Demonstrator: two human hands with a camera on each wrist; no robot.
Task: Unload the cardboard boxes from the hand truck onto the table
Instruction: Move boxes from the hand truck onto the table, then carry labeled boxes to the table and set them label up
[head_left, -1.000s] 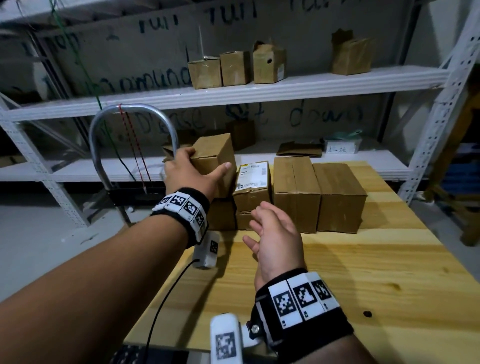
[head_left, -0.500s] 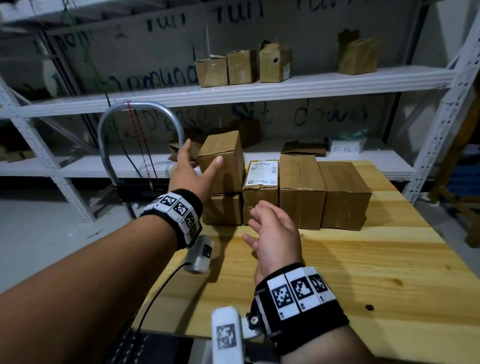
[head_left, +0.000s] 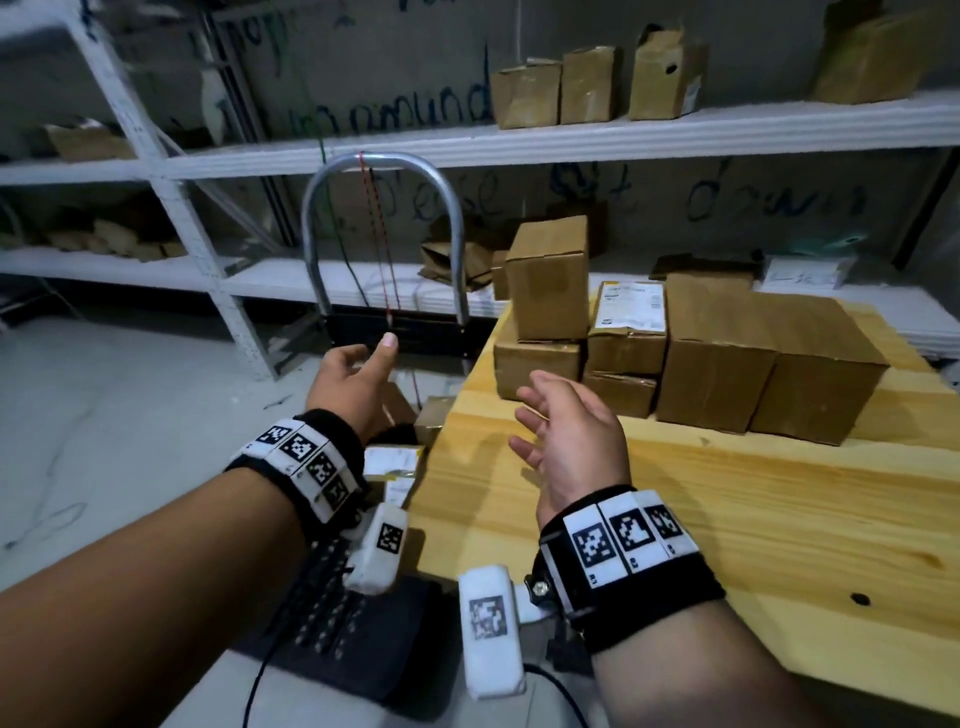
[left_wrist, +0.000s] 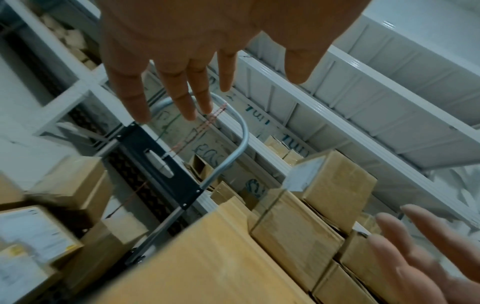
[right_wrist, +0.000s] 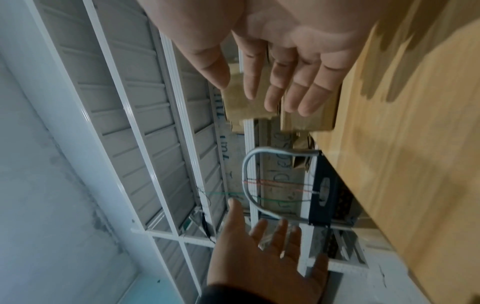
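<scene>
— Left hand?
— Empty. Fingers straight, slightly spread, thumb out. Off the left edge of the counter, in front of the hoop handle of the hand truck.
— Right hand?
— Empty as well, fingers loosely spread, above the counter near that same left edge.
— Whereabouts of the boxes left to unload?
— Low on the hand truck, below the left hand and tight against the counter's side: a plain brown box, then labelled boxes closer to the body. Half hidden by the left wrist from the head view; plainer low and left in the left wrist view.
— Nearer hand?
— Left, clearly. Probably a downward reach; for the right, a crossing over the counter edge first.
— Long axis of the next box?
— Cannot tell; too little on show.
— Already on the counter?
— A cluster at the far end: a small stacked box atop another, a box with a white label, two larger ones beside it.
— Anything readable?
— Label print too small. Wall scrawl behind the shelving: "down" legible, possibly "Please" behind the handle. Square black-and-white markers on both wristbands.
</scene>
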